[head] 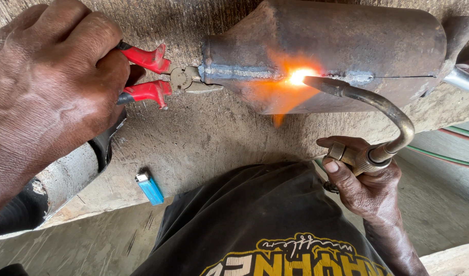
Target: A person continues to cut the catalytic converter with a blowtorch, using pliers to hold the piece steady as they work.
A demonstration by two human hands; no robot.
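Observation:
My left hand (50, 87) grips red-handled pliers (150, 76), whose jaws clamp the left end of a rusty metal muffler (347, 46) lying on a concrete ledge. My right hand (365, 179) holds a gas torch with a curved brass neck (393, 115). The torch tip points at the seam along the muffler's side. A bright orange flame (298, 77) glows where the tip meets the seam.
A blue lighter (150, 188) lies on the concrete ledge (214, 138) near its front edge. A grey pipe (65, 179) rests at the lower left under my left hand. Green and red hoses (449, 156) run at the right. A shiny pipe end (462, 79) shows at the far right.

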